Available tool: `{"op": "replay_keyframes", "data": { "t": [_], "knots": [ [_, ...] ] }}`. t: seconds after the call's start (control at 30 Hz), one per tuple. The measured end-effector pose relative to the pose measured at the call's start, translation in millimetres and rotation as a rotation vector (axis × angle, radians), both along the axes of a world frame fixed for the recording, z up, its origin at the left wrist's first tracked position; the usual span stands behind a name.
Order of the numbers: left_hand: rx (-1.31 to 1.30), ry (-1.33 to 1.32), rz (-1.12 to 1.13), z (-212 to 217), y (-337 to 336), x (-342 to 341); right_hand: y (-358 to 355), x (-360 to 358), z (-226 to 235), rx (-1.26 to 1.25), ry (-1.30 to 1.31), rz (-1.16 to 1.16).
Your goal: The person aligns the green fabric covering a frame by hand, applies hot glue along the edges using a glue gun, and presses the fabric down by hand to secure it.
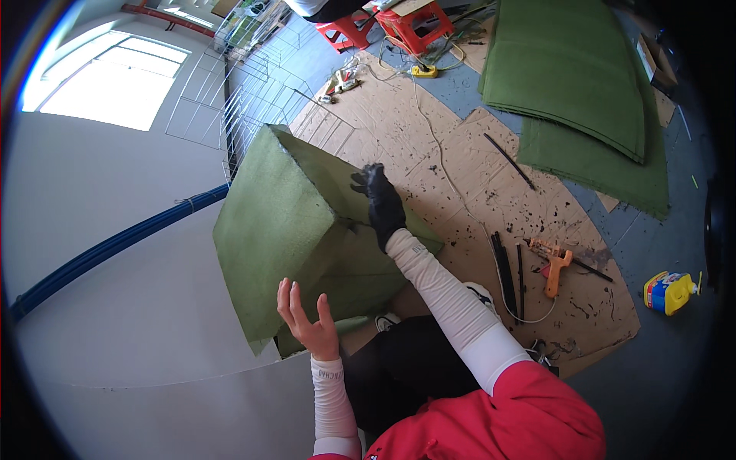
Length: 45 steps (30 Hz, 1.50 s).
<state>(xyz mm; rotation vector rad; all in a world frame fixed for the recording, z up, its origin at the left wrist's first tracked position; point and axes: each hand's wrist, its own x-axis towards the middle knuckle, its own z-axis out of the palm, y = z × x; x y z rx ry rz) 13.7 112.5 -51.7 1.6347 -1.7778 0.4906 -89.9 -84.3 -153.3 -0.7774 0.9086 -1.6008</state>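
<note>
A large green box-like form [268, 222], made of fuzzy turf-like panels, leans in front of me with a dark seam along its ridge. My left hand [310, 322] is bare, its fingers spread beside the form's near lower side. Whether it touches the green surface I cannot tell. My right hand [381, 203], in a black glove, is over the form's right-hand panel with the fingers apart and nothing seen in them. An orange glue gun [557, 268] lies to the right on cardboard, a black stick in its back end. Several black glue sticks [502, 276] lie beside it.
Cardboard sheets [452, 176] with dark scraps cover the floor, crossed by a pale cord [441, 149]. Green sheets [567, 77] are stacked far right. A yellow bottle [669, 294] stands right. Wire racks [261, 84] and red stools [414, 29] are behind; a person sits there.
</note>
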Motion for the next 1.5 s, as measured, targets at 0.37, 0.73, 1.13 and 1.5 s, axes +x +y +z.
{"op": "replay_keyframes", "data": {
  "t": [0.37, 0.73, 1.13, 1.5],
  "knots": [
    [-0.018, 0.027, 0.221, -1.1, 31.6, 46.0, -96.3, 6.4, 74.6, -0.328, 0.359, 0.439],
    [-0.083, 0.028, 0.345, 1.4, 35.9, 67.9, -136.7, 65.8, 69.3, -0.128, 0.521, 0.743],
    [-0.185, 0.041, 0.379, 1.4, 41.5, 68.6, -175.3, 56.3, -3.6, 0.201, -0.362, 0.488],
    [-0.207, 0.196, 0.318, 3.8, 37.3, 57.0, -165.5, 68.6, 11.1, -0.439, 0.574, 0.48]
  ]
}}
